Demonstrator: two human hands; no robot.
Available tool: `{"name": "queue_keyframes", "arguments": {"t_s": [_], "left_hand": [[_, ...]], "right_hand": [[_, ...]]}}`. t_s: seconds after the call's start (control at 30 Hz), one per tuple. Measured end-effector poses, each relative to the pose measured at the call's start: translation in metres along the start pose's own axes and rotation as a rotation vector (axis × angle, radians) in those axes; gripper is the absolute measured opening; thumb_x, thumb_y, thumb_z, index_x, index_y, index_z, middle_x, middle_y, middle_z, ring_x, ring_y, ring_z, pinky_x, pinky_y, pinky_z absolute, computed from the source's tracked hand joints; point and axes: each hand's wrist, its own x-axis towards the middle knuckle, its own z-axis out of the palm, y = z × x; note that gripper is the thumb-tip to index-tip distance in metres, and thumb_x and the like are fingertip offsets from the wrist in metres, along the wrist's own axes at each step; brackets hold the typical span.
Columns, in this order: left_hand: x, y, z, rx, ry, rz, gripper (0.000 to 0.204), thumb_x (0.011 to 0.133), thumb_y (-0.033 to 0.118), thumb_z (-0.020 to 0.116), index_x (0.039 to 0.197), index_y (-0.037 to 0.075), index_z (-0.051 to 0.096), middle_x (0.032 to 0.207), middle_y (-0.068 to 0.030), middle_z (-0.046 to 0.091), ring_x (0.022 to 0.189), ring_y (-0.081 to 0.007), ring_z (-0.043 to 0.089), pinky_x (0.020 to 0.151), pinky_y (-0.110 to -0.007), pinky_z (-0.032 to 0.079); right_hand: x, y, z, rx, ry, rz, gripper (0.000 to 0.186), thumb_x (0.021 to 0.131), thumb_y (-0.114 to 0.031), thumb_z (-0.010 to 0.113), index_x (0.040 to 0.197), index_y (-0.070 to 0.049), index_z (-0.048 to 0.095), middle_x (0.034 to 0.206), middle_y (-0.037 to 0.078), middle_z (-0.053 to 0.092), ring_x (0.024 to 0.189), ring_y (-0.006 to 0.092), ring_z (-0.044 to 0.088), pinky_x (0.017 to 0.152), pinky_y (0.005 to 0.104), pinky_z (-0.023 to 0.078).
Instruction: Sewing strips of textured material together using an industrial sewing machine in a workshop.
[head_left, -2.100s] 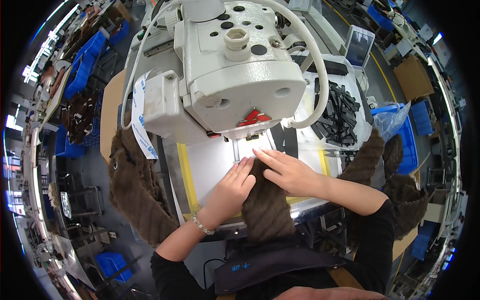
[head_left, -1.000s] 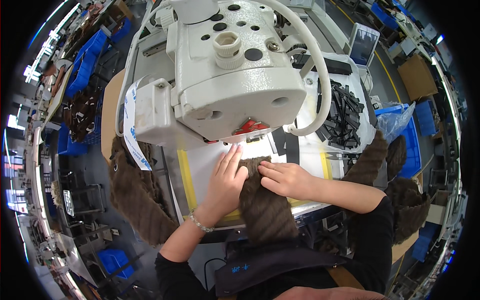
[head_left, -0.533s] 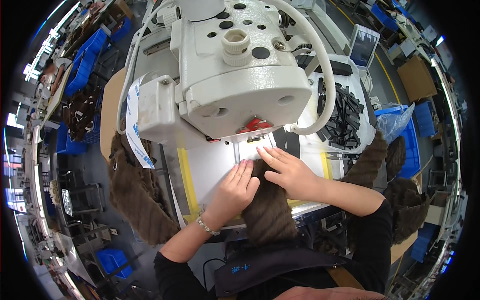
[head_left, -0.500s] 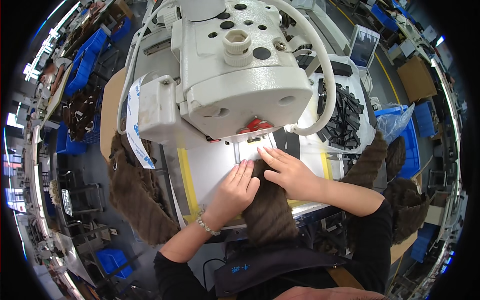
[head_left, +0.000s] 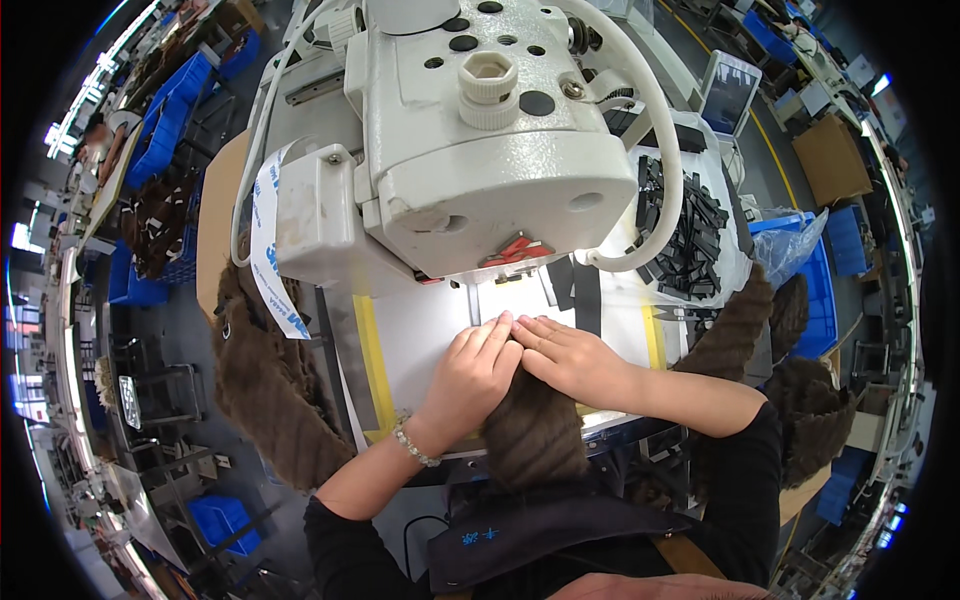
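A strip of brown striped fur (head_left: 537,435) lies on the white work surface (head_left: 415,335) and hangs over its near edge toward me. At its far end, my left hand (head_left: 478,368) has its fingers pressed together on the fur. My right hand (head_left: 578,362) closes on the same end from the right, and the fingertips of both hands meet. The hands cover that end of the fur, so what lies under the fingers is hidden. Just beyond the fingertips stands the white sewing machine head (head_left: 500,190), with a red mark low on its front.
Black strips (head_left: 685,235) lie piled on white plastic at the right. More brown fur hangs at the left (head_left: 270,400) and right (head_left: 730,320) edges. Yellow tape (head_left: 375,375) borders the work surface. A blue bin (head_left: 822,300) stands farther right, and a screen (head_left: 728,92) behind.
My right hand has drawn back toward me and come against my left, fingers now together. My left hand has shifted slightly; the fur's far end has come nearer me, away from the machine.
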Motion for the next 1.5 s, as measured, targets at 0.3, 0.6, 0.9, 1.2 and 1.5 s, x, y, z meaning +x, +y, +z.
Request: {"name": "queue_keyframes", "arguments": {"t_s": [0.3, 0.6, 0.9, 1.2, 1.5], "left_hand": [[-0.006, 0.005, 0.005, 0.18, -0.028, 0.098, 0.021, 0.085, 0.009, 0.059, 0.099, -0.005, 0.065, 0.115, -0.0219, 0.064, 0.109, -0.03, 0.062, 0.095, -0.038, 0.05], [-0.012, 0.006, 0.005, 0.21, -0.062, 0.113, 0.025, 0.082, 0.009, 0.06, 0.101, -0.005, 0.065, 0.117, -0.0212, 0.063, 0.111, -0.0306, 0.061, 0.095, -0.038, 0.049], [-0.009, 0.009, -0.002, 0.076, -0.045, -0.121, 0.022, 0.084, 0.011, 0.059, 0.103, 0.003, 0.067, 0.127, -0.0205, 0.057, 0.117, -0.0318, 0.055, 0.099, -0.041, 0.045], [-0.006, 0.009, 0.001, 0.065, -0.038, -0.03, 0.021, 0.084, 0.009, 0.06, 0.101, -0.002, 0.065, 0.124, -0.0209, 0.059, 0.114, -0.0315, 0.058, 0.097, -0.04, 0.046], [-0.007, 0.005, 0.004, 0.168, -0.037, 0.115, 0.023, 0.082, 0.008, 0.06, 0.101, -0.005, 0.064, 0.116, -0.0217, 0.063, 0.108, -0.031, 0.062, 0.094, -0.039, 0.05]], "right_hand": [[-0.001, 0.008, 0.002, -0.024, 0.081, -0.093, 0.017, 0.077, -0.011, 0.06, 0.091, -0.001, 0.056, 0.114, 0.02, 0.065, 0.107, 0.0304, 0.065, 0.093, 0.0381, 0.054], [-0.001, 0.008, 0.0, -0.08, 0.082, -0.138, 0.016, 0.076, -0.011, 0.061, 0.088, -0.002, 0.056, 0.11, 0.02, 0.066, 0.103, 0.03, 0.067, 0.091, 0.0376, 0.055], [-0.003, 0.01, 0.001, -0.072, 0.1, -0.151, 0.017, 0.074, -0.012, 0.062, 0.086, -0.002, 0.055, 0.108, 0.021, 0.066, 0.102, 0.031, 0.067, 0.09, 0.0387, 0.056], [-0.002, 0.009, 0.001, -0.079, 0.114, -0.151, 0.015, 0.074, -0.011, 0.061, 0.085, -0.002, 0.056, 0.107, 0.021, 0.067, 0.102, 0.0304, 0.067, 0.09, 0.0381, 0.056], [-0.002, 0.01, 0.002, -0.083, 0.117, -0.159, 0.015, 0.073, -0.011, 0.061, 0.084, -0.002, 0.056, 0.105, 0.02, 0.067, 0.102, 0.0298, 0.067, 0.09, 0.0375, 0.056]]}}
